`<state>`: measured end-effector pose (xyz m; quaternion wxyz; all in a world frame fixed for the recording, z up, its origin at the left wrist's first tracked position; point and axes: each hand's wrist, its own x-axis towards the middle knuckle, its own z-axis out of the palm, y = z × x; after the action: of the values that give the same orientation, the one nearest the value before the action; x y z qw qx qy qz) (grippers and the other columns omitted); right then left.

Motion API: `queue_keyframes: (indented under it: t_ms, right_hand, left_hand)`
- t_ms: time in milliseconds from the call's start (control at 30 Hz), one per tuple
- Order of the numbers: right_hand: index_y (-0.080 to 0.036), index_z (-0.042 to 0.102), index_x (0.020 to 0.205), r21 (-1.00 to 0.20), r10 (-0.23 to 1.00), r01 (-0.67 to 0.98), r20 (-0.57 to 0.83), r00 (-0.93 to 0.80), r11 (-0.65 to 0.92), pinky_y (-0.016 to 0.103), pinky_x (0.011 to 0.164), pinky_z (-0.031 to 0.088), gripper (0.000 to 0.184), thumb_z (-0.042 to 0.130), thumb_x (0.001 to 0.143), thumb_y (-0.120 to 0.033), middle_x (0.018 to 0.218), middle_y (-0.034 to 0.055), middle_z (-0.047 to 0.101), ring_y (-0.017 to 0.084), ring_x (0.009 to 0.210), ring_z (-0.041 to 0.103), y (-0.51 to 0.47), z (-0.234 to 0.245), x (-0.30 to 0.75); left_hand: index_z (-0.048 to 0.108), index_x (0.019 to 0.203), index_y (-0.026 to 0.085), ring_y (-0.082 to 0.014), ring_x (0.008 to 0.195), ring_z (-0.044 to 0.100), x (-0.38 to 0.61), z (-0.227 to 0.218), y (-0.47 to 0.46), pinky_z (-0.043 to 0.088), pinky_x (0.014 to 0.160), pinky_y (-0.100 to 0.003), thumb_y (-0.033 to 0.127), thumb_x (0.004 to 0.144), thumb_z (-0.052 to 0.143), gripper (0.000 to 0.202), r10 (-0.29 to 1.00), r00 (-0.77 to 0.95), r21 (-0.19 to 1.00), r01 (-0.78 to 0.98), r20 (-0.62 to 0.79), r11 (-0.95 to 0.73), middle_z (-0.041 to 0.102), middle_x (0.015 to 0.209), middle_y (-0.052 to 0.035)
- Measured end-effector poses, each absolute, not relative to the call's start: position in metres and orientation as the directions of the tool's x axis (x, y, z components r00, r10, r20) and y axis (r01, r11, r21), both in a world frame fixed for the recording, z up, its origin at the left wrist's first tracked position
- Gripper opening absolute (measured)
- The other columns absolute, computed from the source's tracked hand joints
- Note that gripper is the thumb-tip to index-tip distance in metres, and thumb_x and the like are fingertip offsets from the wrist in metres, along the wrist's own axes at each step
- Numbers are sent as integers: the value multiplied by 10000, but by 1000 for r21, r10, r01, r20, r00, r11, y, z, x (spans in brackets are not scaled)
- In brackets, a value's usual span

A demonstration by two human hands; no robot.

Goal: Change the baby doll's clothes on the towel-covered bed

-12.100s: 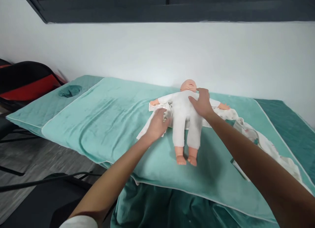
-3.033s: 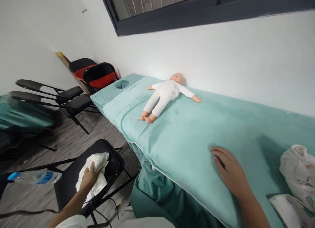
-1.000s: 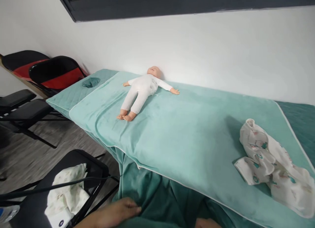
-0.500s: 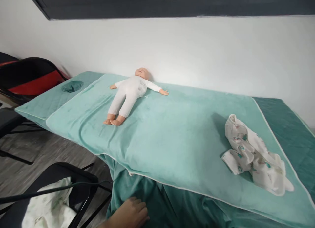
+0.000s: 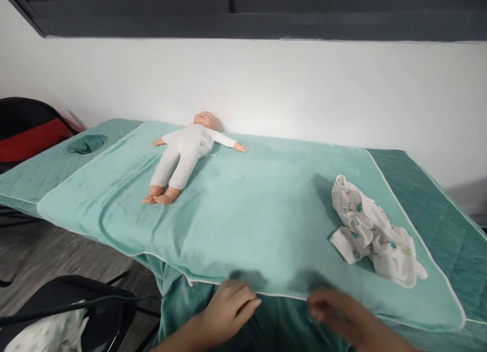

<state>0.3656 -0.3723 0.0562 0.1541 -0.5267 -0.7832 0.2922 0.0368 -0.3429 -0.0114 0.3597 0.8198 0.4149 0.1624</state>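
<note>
At the near edge of the bed, my left hand (image 5: 231,310) hovers with its fingers curled together, and I see nothing in it. My right hand (image 5: 340,311), smeared by motion, is a short way to the right, thumb and fingers apart and holding nothing. A baby doll (image 5: 186,151) in a white bodysuit lies on its back near the wall, arms spread, beyond my left hand. Crumpled white printed baby clothing (image 5: 375,235) lies on the right part of the mat, beyond and right of my right hand.
A pale green mat (image 5: 243,205) covers the bed, whose left end has a face hole (image 5: 87,144). A white wall (image 5: 285,88) runs behind. At lower left stands a black chair (image 5: 76,291) with printed white cloth (image 5: 49,331) and a dark cable (image 5: 76,305) across it.
My left hand has risen and moved right. My right hand has come into view from below. The camera view has shifted to the right; the doll and clothing lie as before.
</note>
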Motion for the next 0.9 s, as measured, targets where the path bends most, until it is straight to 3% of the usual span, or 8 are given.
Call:
queue_keyframes:
  t_ms: [33, 167, 233, 333, 467, 567, 700, 900]
  right_hand:
    - [-276, 660, 1131, -632, 919, 726, -55, -391, 271, 260, 772, 595, 241, 469, 1044, -394, 1041, 16, 723, 159, 909, 704, -353, 58, 378]
    - [-183, 599, 1279, -380, 889, 918, 452, 74, 116, 512, 1091, 435, 549, 486, 945, -605, 1314, 150, 619, 345, 1253, 559, -275, 68, 436]
    - [-114, 567, 1320, -307, 850, 948, 472, 231, -87, 560, 1040, 436, 709, 454, 904, -677, 1340, 230, 574, 412, 1256, 526, -246, 64, 455]
    - [-91, 617, 1210, -261, 878, 924, 320, 356, -280, 538, 858, 484, 682, 422, 906, -669, 1153, 252, 633, 422, 1078, 589, -220, 52, 459]
    - [-179, 644, 1022, -318, 891, 937, 371, 261, -142, 448, 791, 466, 443, 475, 929, -578, 1023, 155, 653, 336, 958, 603, -209, 52, 421]
    - [-203, 602, 946, -470, 880, 879, 448, 157, 83, 389, 762, 461, 337, 552, 928, -537, 912, 85, 624, 255, 838, 588, -205, 65, 366]
    - [-209, 587, 1036, -572, 863, 688, 478, -163, 447, 378, 928, 447, 197, 500, 1000, -382, 1085, 89, 626, 238, 1051, 570, -195, 78, 292]
    - [-207, 609, 904, -786, 938, 516, 248, -241, 340, 313, 782, 433, 283, 468, 1017, -425, 887, 22, 618, 185, 847, 554, -171, 85, 272]
  left_hand:
    - [577, 802, 206, -155, 716, 541, 49, 1, -326, 379, 706, -304, 402, 1028, 390, 353, 769, 638, 726, 507, 45, -464, 613, 745, -41]
    - [521, 712, 187, -127, 651, 468, 101, 29, -256, 369, 663, -284, 448, 1024, 388, 428, 853, 492, 837, 381, 176, -393, 509, 665, -11]
    - [511, 705, 183, -115, 635, 440, 124, 31, -226, 356, 645, -273, 466, 998, 441, 414, 898, 415, 881, 357, 149, -311, 486, 658, 9]
    - [542, 713, 174, -106, 636, 467, 148, 28, -193, 375, 640, -259, 454, 978, 467, 393, 907, 413, 942, 266, 82, -206, 542, 670, 8]
    - [635, 926, 171, -159, 784, 629, 161, 21, -172, 478, 648, -260, 568, 888, 596, 401, 909, 415, 997, -41, -36, 58, 660, 858, -54]
    - [639, 1165, 182, -241, 1077, 647, 158, 22, -169, 529, 867, -335, 580, 794, 736, 553, 912, 409, 942, -318, 40, 102, 676, 1183, -128]
    - [598, 1307, 204, -288, 1241, 590, 146, 24, -173, 462, 1052, -380, 518, 780, 791, 643, 944, 324, 835, -536, 70, 122, 635, 1336, -121]
    - [556, 1339, 227, -281, 1142, 656, 144, 27, -174, 516, 981, -392, 360, 727, 863, 697, 985, 146, 704, -691, -86, 164, 677, 1252, -105]
